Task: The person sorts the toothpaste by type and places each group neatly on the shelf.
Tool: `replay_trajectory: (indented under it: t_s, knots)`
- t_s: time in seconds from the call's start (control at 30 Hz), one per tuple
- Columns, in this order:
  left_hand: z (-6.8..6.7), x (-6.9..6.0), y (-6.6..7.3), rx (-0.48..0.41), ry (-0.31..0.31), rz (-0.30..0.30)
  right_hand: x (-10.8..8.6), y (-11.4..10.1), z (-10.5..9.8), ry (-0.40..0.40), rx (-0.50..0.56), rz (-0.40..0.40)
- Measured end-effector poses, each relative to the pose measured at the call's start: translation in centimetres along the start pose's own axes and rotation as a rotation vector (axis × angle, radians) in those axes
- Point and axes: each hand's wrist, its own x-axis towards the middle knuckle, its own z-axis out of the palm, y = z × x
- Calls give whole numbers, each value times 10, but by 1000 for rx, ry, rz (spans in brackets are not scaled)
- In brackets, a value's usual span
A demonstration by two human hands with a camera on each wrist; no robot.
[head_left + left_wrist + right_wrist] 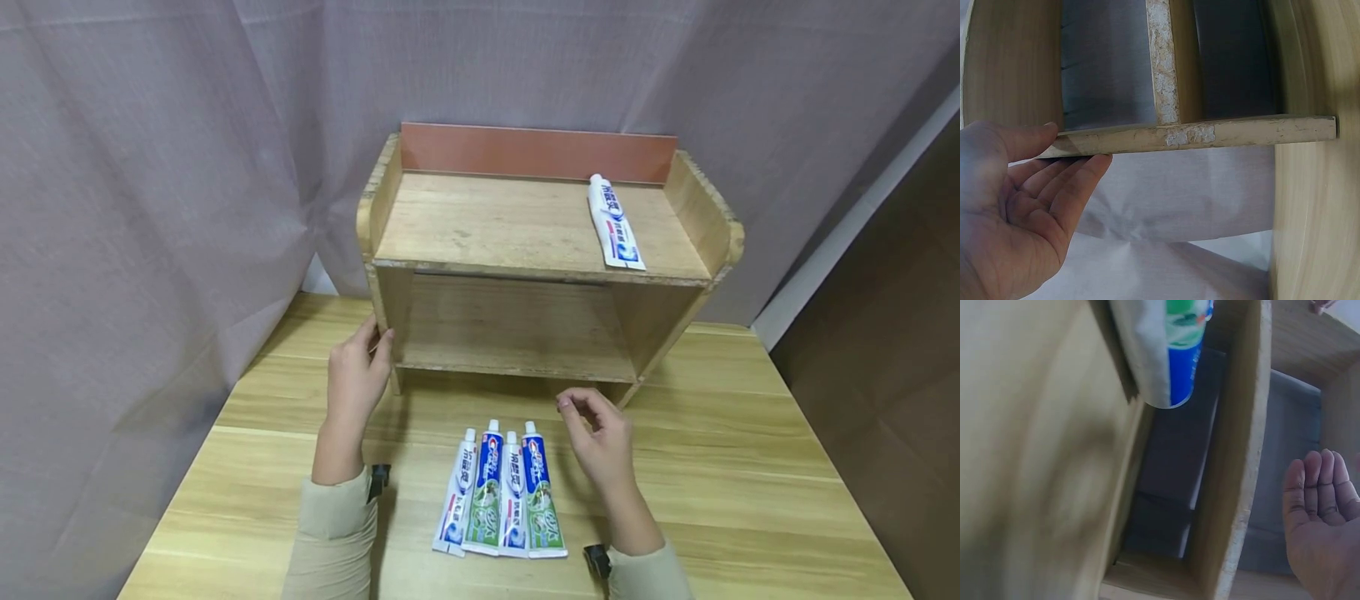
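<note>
I count five toothpaste tubes: three white tubes (514,492) and two blue-and-green tubes (543,492). Four are on my one desk (750,433), two of each kind; one, white, is on my one shelf unit (480,225). I have one left hand (356,375), one right hand (600,433) and two sleeves (330,533).

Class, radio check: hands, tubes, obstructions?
Left hand grips pale wooden shelf unit; right hand empty. Four slim white or blue-green toothpaste tubes on woodgrain table; white fifth tube on upper shelf. No obstruction visible.
</note>
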Motion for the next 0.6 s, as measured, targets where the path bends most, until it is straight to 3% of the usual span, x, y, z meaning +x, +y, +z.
replay_trajectory:
  t_s: [0.13,0.33,0.6]
  knots:
    - [0,-1,0,-8,-2,5,-6,4,1,-13,-27,11]
    - [1,0,0,-8,1,7,-20,36,5,-11,-81,4]
    - [0,0,-1,-5,6,-1,-30,47,7,-123,-126,254]
